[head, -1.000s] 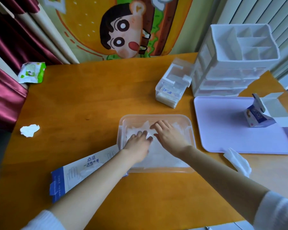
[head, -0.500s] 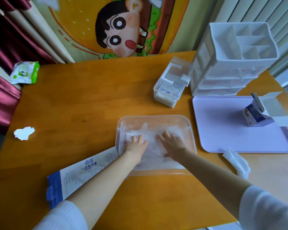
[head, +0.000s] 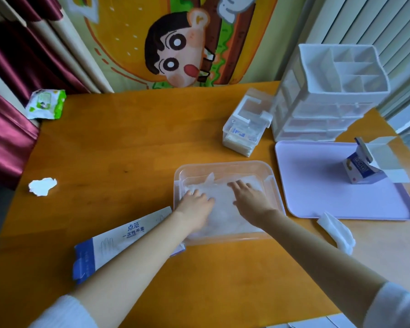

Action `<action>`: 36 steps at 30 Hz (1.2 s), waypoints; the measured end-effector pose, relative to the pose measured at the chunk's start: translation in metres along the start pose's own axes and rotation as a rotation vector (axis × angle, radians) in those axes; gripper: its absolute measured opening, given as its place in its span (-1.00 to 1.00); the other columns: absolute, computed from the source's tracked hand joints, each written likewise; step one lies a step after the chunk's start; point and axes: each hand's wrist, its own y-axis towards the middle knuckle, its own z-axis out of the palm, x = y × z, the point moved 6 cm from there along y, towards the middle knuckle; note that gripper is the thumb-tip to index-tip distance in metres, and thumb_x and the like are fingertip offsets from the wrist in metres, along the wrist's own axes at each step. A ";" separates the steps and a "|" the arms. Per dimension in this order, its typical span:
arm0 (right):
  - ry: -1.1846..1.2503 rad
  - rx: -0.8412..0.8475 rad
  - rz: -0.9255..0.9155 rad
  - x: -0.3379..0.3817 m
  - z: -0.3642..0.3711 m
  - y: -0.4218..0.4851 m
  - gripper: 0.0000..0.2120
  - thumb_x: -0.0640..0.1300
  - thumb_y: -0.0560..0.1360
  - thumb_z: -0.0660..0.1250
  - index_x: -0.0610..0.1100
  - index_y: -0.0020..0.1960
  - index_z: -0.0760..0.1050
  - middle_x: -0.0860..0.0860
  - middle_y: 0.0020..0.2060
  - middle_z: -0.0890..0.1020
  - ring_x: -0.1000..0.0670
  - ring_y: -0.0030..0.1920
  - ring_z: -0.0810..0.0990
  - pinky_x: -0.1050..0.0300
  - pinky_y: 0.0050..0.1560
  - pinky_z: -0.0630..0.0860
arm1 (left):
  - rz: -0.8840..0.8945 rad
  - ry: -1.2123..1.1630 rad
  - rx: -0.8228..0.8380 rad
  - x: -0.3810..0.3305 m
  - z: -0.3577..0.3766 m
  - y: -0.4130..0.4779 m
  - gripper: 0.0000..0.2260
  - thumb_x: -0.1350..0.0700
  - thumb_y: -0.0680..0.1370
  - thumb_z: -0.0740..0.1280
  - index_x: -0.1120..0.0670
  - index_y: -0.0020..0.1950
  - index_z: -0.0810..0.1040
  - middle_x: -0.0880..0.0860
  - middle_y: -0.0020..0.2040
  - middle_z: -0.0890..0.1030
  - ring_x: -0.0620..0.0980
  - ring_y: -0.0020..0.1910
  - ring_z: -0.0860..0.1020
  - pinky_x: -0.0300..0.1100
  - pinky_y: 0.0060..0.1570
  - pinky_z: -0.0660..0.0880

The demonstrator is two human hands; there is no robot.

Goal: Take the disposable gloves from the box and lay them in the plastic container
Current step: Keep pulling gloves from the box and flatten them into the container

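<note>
Palms flat, clutching nothing, our left hand (head: 194, 205) and right hand (head: 251, 200) have slid apart over the disposable gloves (head: 219, 185) inside the plastic container (head: 223, 163); laying looks nearly done.

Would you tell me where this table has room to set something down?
Bare wood spans between the wipes packet, crumpled paper and plastic container; the lilac tray is free left of its carton. Crowded: far right, by the drawer organiser and clear box.

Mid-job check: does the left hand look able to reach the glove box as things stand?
Probably yes. The glove box lies flat beside the plastic container, under that arm, with nothing on it. The left hand presses the gloves, holding nothing, so it only needs drawing back.
</note>
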 end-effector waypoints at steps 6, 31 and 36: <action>0.397 -0.461 -0.349 0.075 -0.055 -0.037 -0.66 -0.38 0.49 0.20 -0.08 0.20 0.36 -0.11 0.04 0.52 -0.09 -0.15 0.53 0.01 -0.36 0.47 | -0.154 -0.552 -0.567 0.055 -0.039 -0.065 -0.71 0.19 0.56 0.29 0.03 0.28 0.42 -0.06 0.12 0.43 0.01 0.20 0.40 -0.23 0.11 0.20; -0.057 0.048 -0.379 0.220 0.025 -0.018 -0.78 -0.35 0.57 0.13 -0.25 0.19 0.38 -0.18 0.06 0.56 -0.17 0.00 0.58 0.10 -0.16 0.38 | -0.545 -1.120 -0.222 0.098 0.109 -0.158 -0.44 -0.19 0.53 0.29 -0.10 0.45 0.19 -0.07 0.47 0.26 -0.02 0.42 0.29 -0.09 0.18 0.38; -0.005 0.045 -0.367 0.218 0.024 -0.021 -0.79 -0.33 0.59 0.08 -0.26 0.15 0.43 -0.21 0.02 0.59 -0.21 -0.04 0.58 0.09 -0.23 0.31 | -0.491 -0.858 -0.299 0.101 0.113 -0.158 -0.32 0.03 0.44 0.48 0.00 0.47 0.22 -0.06 0.45 0.31 -0.09 0.42 0.28 -0.19 0.31 0.33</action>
